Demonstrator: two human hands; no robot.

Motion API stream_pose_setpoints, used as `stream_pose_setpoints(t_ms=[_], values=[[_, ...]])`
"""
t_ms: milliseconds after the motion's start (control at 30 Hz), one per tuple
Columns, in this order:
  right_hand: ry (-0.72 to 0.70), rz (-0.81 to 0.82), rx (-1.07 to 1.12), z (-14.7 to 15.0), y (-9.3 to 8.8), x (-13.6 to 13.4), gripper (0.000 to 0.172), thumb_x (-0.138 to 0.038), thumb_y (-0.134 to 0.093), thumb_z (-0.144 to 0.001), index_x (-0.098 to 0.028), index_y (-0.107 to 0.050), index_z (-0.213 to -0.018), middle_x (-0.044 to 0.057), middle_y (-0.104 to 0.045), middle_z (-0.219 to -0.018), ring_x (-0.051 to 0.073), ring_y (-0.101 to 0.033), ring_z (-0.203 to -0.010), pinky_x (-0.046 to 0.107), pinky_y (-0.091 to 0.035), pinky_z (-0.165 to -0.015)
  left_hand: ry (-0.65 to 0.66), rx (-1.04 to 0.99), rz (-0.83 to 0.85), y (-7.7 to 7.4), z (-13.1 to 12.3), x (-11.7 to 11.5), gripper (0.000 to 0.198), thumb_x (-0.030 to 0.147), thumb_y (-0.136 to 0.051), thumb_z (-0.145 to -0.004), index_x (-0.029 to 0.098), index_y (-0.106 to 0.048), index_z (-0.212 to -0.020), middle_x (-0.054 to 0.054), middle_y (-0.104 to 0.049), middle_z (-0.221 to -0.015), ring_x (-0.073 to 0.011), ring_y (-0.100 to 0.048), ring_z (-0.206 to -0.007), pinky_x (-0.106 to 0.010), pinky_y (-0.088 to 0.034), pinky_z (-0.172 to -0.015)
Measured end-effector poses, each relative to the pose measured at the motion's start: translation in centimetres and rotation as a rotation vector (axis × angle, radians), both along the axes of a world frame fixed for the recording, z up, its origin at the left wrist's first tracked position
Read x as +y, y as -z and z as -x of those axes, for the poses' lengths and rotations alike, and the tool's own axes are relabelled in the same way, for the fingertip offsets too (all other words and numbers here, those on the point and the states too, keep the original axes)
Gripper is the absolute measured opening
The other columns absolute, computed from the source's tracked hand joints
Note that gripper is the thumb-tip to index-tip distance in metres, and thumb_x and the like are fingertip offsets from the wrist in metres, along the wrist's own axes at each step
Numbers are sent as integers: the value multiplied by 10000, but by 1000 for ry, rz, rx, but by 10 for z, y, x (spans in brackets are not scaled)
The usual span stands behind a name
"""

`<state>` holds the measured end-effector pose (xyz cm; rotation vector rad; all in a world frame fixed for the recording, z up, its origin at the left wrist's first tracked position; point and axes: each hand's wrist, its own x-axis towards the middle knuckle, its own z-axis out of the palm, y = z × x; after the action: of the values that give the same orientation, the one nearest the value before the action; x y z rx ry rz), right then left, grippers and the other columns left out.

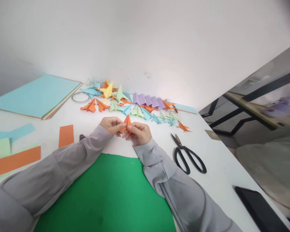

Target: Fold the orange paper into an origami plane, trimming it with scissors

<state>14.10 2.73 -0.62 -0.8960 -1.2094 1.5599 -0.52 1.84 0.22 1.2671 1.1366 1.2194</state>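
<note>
Between my two hands is a small folded orange paper piece (127, 121) with its pointed tip upward. My left hand (113, 125) pinches its left side between thumb and fingers. On the other side, my right hand (139, 132) grips it the same way, thumb in front. The lower part of the piece is hidden by my fingers. Just beyond my hands lie folded paper planes in several colours, among them a yellow one (108, 91), a pale green one (137, 111) and an orange pair (94, 105).
Black-handled scissors (183, 149) lie to the right, and a black tablet-like device (258, 206) near the right edge. Coloured paper sheets (38, 93), a roll of tape (80, 97) and orange strips (66, 135) are on the left. A green sheet (106, 193) lies in front.
</note>
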Motion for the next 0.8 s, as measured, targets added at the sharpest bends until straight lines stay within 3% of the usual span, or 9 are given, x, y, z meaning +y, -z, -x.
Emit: stream_pose_setpoints(t_ms=[167, 333, 533, 633, 733, 800], values=[[115, 90, 130, 1, -1, 4, 390, -486, -751, -505, -177, -601, -690, -7, -635, -531, 127, -574, -406, 209, -436, -326, -101, -196, 85, -1, 3, 5, 348, 417, -751, -548, 116, -608, -648, -11, -619, -518, -117, -584, -452, -229, -488, -416], [29, -24, -58, 8, 3, -1, 378, -479, -743, -563, -149, -559, -545, -19, -564, -412, 70, -486, -321, 174, -395, -329, -100, -196, 78, -1, 1, 3, 330, 386, -759, -546, 115, -637, -688, 0, -632, -547, -91, -569, -454, -221, -488, -467], [-25, -100, -61, 6, 5, -2, 361, -481, -700, -632, -143, -605, -552, -14, -562, -408, 73, -484, -328, 186, -390, -344, 28, -106, 27, -2, -3, -4, 280, 387, -715, -618, 127, -613, -643, 26, -570, -462, -69, -514, -411, -193, -430, -438], [24, -119, -25, 5, 7, -1, 379, -483, -676, -659, -143, -591, -517, -17, -542, -385, 73, -458, -310, 196, -358, -330, 143, -59, -3, 0, -1, -3, 313, 417, -680, -659, 124, -574, -631, 19, -564, -454, -67, -482, -371, -196, -396, -397], [49, -116, -40, 5, 7, -3, 411, -499, -629, -702, -145, -572, -501, -24, -504, -352, 66, -405, -286, 195, -278, -300, 300, -59, 45, 4, 0, 1, 368, 454, -688, -631, 101, -586, -661, -15, -589, -475, -97, -507, -378, -217, -397, -377], [9, -142, -103, 5, 5, -5, 450, -519, -580, -739, -140, -582, -495, -3, -533, -377, 59, -378, -285, 201, -245, -296, 313, -38, 79, 4, 0, 2, 375, 447, -713, -591, 99, -572, -593, -15, -564, -426, -99, -498, -356, -216, -388, -366]])
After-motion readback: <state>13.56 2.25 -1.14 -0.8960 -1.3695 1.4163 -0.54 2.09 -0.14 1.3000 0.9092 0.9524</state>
